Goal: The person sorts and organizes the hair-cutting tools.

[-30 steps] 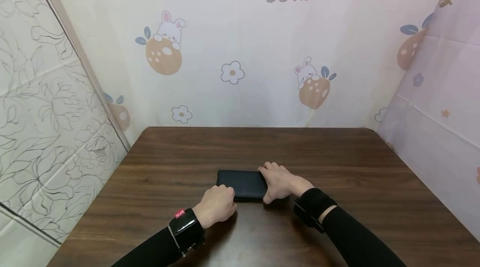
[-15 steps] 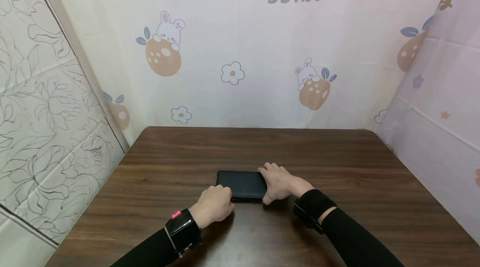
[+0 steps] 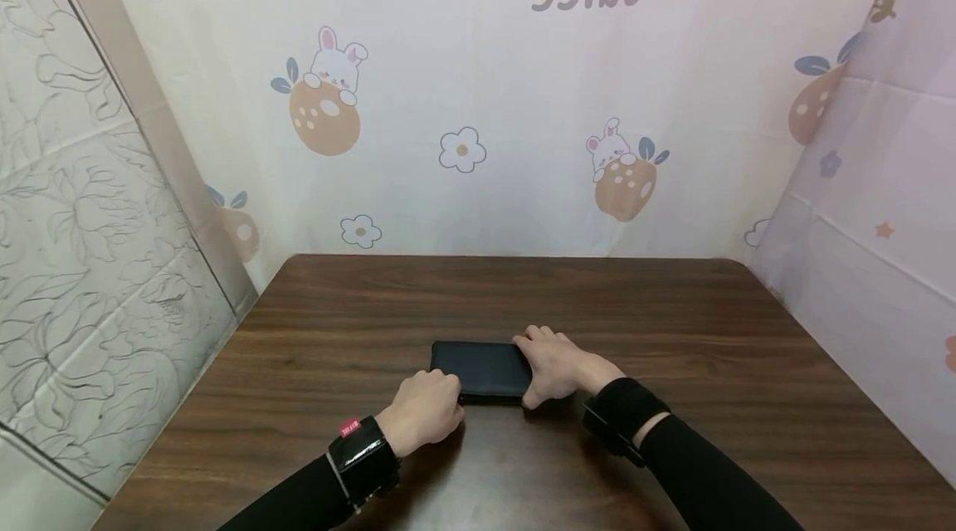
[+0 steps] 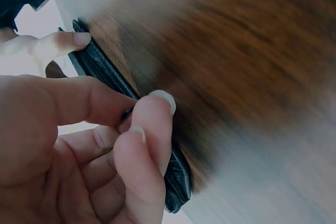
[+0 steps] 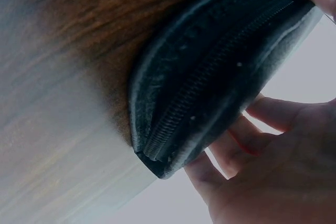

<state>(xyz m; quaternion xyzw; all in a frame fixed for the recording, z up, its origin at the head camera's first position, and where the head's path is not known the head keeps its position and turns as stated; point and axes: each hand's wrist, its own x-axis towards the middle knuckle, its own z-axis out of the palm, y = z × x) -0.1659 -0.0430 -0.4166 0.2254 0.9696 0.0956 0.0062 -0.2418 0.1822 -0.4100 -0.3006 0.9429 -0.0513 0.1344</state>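
Observation:
A black zip wallet lies flat on the brown wooden table, between my hands. My right hand grips its right end, thumb at the near edge and fingers spread over the far side. At the wallet's near left edge, my left hand pinches a small dark zipper pull between thumb and curled fingers; most of the pull is hidden by the fingertips. In the right wrist view, the zipper runs along the wallet's side with its teeth meshed near the corner.
The wooden table has rounded far corners. Behind it hangs a pale curtain printed with rabbits and flowers. Flower-line panels stand at the left, and another pale curtain hangs at the right.
My left hand has slid slightly left along the wallet's near edge, still pinching the zipper pull. My right hand and the wallet have stayed in place. The head view has shifted slightly.

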